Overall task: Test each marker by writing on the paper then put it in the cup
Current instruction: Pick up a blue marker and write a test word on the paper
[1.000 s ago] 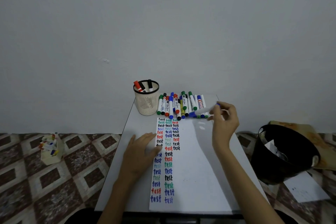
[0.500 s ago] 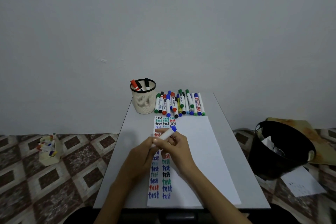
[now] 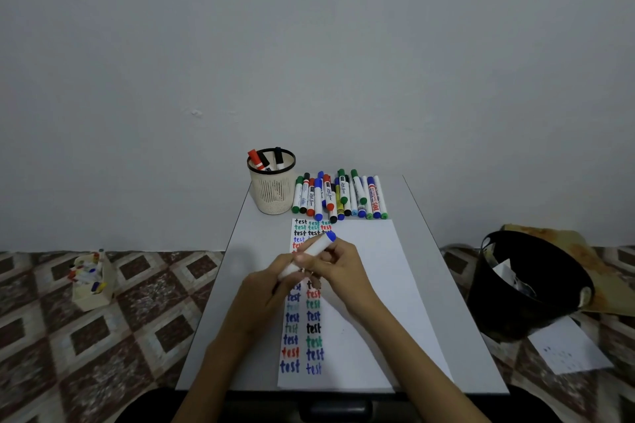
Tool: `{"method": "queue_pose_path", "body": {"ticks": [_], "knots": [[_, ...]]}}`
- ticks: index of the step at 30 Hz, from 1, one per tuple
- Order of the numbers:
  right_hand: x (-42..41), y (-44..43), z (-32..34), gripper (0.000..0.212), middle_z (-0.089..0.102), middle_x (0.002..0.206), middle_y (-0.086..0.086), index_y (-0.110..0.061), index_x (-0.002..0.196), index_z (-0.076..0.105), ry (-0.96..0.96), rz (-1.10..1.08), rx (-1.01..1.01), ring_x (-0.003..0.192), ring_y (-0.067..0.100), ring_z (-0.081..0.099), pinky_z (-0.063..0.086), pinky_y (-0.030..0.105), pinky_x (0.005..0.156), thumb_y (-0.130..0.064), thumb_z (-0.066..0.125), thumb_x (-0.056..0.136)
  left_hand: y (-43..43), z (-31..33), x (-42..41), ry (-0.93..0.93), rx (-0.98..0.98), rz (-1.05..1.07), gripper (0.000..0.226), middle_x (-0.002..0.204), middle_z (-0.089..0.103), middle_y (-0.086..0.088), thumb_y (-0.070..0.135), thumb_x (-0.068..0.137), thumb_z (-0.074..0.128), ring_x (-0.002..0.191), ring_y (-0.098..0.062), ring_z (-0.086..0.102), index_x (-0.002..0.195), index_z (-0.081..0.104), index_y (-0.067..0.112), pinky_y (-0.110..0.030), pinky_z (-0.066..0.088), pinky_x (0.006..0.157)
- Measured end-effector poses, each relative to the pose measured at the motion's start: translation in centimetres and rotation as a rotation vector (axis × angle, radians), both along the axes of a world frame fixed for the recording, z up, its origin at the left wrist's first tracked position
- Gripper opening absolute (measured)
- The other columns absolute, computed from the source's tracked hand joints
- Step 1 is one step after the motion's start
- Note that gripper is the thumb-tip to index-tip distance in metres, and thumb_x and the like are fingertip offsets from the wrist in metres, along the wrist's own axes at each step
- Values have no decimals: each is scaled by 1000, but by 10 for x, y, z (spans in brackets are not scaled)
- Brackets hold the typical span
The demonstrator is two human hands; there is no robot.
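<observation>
Centre frame: left hand [image 3: 264, 290] and right hand [image 3: 340, 268] both curl round the marker [image 3: 314, 250] above the paper [image 3: 372, 288]. The cap is best pulled straight along the barrel.

This looks like a plain room in a home set up as a makeshift work spot. A small pale grey desk [image 3: 436, 285] stands against a plain grey-white wall [image 3: 309, 45] on a floor of brown-and-cream diamond-patterned tiles [image 3: 137, 319]. A beige slotted plastic cup [image 3: 273, 189] and a row of capped coloured markers [image 3: 340, 196] lie on the desk. On the floor are a round black plastic bin [image 3: 515, 302] holding paper scraps, a loose white sheet [image 3: 570, 347] and a small cream cardboard box [image 3: 92, 285].
</observation>
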State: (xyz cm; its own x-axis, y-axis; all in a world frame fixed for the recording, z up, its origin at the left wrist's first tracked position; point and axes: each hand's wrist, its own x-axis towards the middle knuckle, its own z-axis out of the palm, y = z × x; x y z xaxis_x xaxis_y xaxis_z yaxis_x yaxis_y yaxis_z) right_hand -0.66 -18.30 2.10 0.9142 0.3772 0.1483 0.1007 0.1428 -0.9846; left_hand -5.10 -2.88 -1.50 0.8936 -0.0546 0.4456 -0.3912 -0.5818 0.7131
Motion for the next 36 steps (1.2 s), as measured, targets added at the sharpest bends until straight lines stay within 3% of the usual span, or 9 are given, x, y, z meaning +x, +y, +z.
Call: {"method": "queue_pose_path", "body": {"ticks": [3, 7, 13, 19, 22, 28, 31, 34, 36], "knots": [[14, -11, 1, 21, 65, 74, 15, 4, 89, 57, 24, -165, 118, 60, 24, 60, 51, 26, 50, -7, 72, 81, 4, -7, 6, 39, 29, 72, 40, 73, 65, 7, 55, 88, 42, 68, -3, 67, 121, 41, 32, -20, 54, 57], [35, -26, -3, 14, 63, 91, 21, -4, 84, 51, 157, -260, 331, 78, 30, 69, 58, 32, 55, 1, 64, 86, 4, -15, 12, 60, 49, 45, 30, 102, 54, 9, 30, 96, 37, 91, -11, 63, 126, 40, 26, -29, 57, 67], [32, -24, -18, 12, 69, 98, 23, 1, 90, 63, 216, -125, 171, 90, 38, 69, 59, 46, 72, 1, 71, 81, 3, -12, 9, 88, -44, 91, 14, 108, 55, 7, 17, 96, 45, 94, -13, 64, 104, 45, 28, -22, 57, 67], [31, -19, -24, 32, 54, 56, 13, -9, 66, 45, 146, -225, -20, 43, 21, 49, 43, 26, 43, 5, 72, 77, 6, -12, 12, 94, -114, 85, 14, 104, 62, 5, 19, 92, 53, 91, -10, 65, 102, 44, 20, -27, 58, 71], [31, -17, -25, 34, 49, 55, 7, -9, 64, 41, 103, -238, -134, 47, 14, 51, 42, 23, 43, 13, 63, 77, 6, -13, 13, 107, -97, 68, 15, 113, 61, 5, 23, 90, 55, 92, -14, 66, 94, 42, 30, -22, 58, 69], [33, -16, -30, 32, 51, 58, 3, -7, 66, 41, 57, -229, -225, 47, -2, 56, 43, 12, 44, 14, 62, 79, 9, -18, 16, 118, -36, 81, 13, 119, 62, 5, 23, 90, 58, 93, -13, 66, 86, 46, 21, -29, 59, 68], [34, -16, -34, 32, 57, 65, 12, -9, 65, 43, 46, -226, -239, 66, 12, 67, 53, 22, 51, 10, 66, 76, 8, -18, 15, 111, -23, 78, 13, 117, 62, 7, 24, 89, 59, 96, -12, 65, 86, 47, 20, -29, 58, 71], [32, -13, -35, 31, 60, 83, 31, -11, 64, 44, 25, -205, -243, 89, 42, 65, 59, 53, 71, 7, 67, 74, 8, -18, 15, 111, -10, 91, 16, 113, 63, 8, 35, 89, 57, 92, -11, 66, 92, 50, 21, -25, 57, 73], [30, -12, -34, 32, 56, 80, 32, -12, 63, 42, 4, -208, -250, 86, 44, 63, 57, 51, 71, 8, 64, 74, 9, -17, 14, 95, 11, 99, 31, 110, 63, 7, 49, 86, 49, 91, -9, 65, 104, 53, 24, -24, 56, 75]]}}
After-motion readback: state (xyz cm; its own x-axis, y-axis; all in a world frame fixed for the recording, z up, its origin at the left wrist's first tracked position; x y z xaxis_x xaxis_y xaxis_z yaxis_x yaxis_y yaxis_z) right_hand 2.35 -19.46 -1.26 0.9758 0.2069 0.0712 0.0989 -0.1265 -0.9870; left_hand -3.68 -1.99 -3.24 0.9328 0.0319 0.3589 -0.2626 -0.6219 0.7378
